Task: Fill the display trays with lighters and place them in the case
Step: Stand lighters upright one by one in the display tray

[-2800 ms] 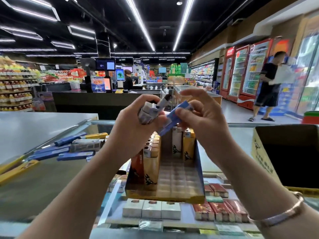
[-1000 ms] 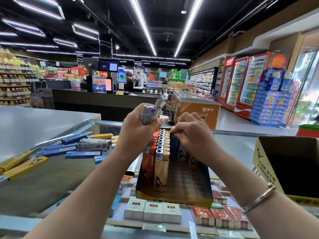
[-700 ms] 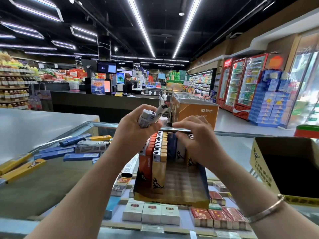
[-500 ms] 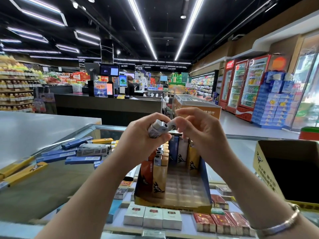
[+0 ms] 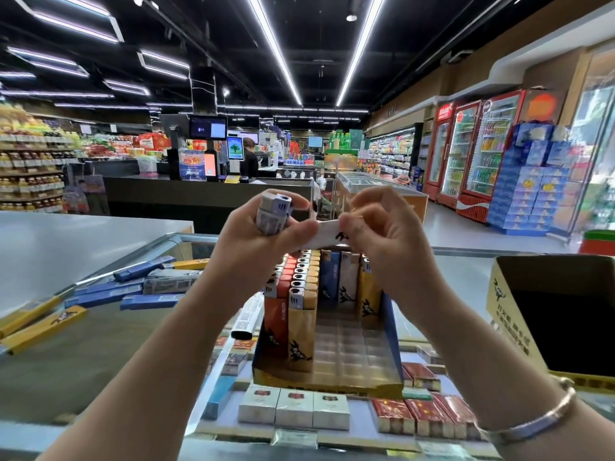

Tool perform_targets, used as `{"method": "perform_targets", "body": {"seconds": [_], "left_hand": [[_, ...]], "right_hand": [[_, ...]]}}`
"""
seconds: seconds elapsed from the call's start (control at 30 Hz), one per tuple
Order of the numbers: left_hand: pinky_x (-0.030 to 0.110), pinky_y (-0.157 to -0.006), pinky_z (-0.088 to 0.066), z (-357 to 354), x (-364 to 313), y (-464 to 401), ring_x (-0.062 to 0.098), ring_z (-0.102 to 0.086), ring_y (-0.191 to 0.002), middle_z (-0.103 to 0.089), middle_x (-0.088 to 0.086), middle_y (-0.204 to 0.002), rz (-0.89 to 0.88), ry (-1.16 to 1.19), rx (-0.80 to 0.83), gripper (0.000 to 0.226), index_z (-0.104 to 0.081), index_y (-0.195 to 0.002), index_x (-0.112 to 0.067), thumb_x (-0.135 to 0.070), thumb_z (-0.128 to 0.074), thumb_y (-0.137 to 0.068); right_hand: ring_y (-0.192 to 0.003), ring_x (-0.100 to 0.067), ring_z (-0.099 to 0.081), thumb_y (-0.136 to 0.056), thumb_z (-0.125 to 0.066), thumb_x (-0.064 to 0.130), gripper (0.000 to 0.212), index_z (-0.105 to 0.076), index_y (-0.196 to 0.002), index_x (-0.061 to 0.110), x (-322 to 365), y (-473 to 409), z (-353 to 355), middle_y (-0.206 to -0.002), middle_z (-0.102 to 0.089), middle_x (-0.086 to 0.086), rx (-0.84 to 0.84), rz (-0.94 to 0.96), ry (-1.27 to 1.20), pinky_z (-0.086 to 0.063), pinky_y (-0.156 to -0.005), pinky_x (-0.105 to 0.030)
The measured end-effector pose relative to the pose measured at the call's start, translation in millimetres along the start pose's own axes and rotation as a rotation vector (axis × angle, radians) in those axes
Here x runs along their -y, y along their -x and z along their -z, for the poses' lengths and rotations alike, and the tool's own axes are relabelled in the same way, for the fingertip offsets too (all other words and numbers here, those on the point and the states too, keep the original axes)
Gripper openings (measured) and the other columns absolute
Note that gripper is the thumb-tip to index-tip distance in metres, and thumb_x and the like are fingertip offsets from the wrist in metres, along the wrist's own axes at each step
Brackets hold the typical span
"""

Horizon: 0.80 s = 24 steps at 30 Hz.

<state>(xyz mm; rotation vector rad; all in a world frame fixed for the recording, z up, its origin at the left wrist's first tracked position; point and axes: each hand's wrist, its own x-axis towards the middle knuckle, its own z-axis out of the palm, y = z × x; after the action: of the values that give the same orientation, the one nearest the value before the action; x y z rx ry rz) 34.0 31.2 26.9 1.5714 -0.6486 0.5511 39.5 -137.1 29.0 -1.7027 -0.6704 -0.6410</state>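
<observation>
1. A white lighter sat at frame centre, pinched by the right hand.
2. The left hand gripped a grey lighter bundle and touched the white one.
3. Below them stood the partly filled display tray on the glass case.

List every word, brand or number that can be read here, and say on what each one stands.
"Coca-Cola": white script on the base of the red cooler.
Cardboard box: characters on its side, too blurred to read.
Lighters in the display tray: vertical print, too small.
White lighter pinched by the right hand: an emblem only, no words.
Grey lighters held in the left hand: print too small.
</observation>
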Motion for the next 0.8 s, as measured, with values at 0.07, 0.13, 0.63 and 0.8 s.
{"method": "perform_targets", "body": {"seconds": [0.07, 0.13, 0.63, 0.8], "left_hand": [[0.012, -0.045, -0.043, -0.1, 1.8, 0.1, 0.002, -0.057, -0.051, -0.064, -0.009, -0.062, 0.038, 0.008, -0.063, 0.017, -0.06, -0.091, -0.017, -0.017, -0.068, -0.076], [0.014, -0.044, -0.042, -0.1, 2.9, -0.1, 0.002, -0.055, -0.05, -0.063, -0.011, -0.061, 0.064, 0.014, -0.112, 0.012, -0.061, -0.09, -0.017, -0.013, -0.066, -0.08], [0.031, -0.048, -0.048, -2.4, 14.1, 2.1, 0.026, -0.056, -0.056, -0.061, 0.018, -0.071, -0.026, -0.34, -0.089, 0.012, -0.061, -0.082, -0.018, -0.006, -0.062, -0.084], [0.033, -0.056, -0.053, -0.7, 18.1, 1.2, 0.029, -0.061, -0.068, -0.062, 0.017, -0.075, 0.032, -0.321, -0.043, 0.013, -0.062, -0.083, -0.021, -0.008, -0.063, -0.083]], "right_hand": [[-0.096, -0.015, -0.05, -0.075, -0.072, 0.023, 0.03, -0.06, -0.101, 0.015, -2.7, 3.1, -5.9, -0.102, -0.058, -0.005, -0.052, 0.277, 0.491, -0.04, -0.08, -0.025], [-0.101, -0.024, -0.048, -0.07, -0.076, 0.027, 0.039, -0.067, -0.103, 0.011, -3.2, 5.2, -10.9, -0.106, -0.06, -0.007, -0.035, 0.454, 0.731, -0.038, -0.083, -0.031], [-0.055, -0.015, -0.041, -0.096, -0.045, 0.015, 0.012, -0.05, -0.086, 0.016, -5.0, -3.5, 4.4, -0.065, -0.045, -0.002, 0.133, -0.114, 0.044, -0.038, -0.052, -0.029], [-0.059, -0.012, -0.055, -0.096, -0.045, 0.023, 0.015, -0.058, -0.095, 0.015, -5.2, -6.1, 9.0, -0.07, -0.064, 0.002, 0.197, -0.152, -0.092, -0.046, -0.058, -0.02]]}}
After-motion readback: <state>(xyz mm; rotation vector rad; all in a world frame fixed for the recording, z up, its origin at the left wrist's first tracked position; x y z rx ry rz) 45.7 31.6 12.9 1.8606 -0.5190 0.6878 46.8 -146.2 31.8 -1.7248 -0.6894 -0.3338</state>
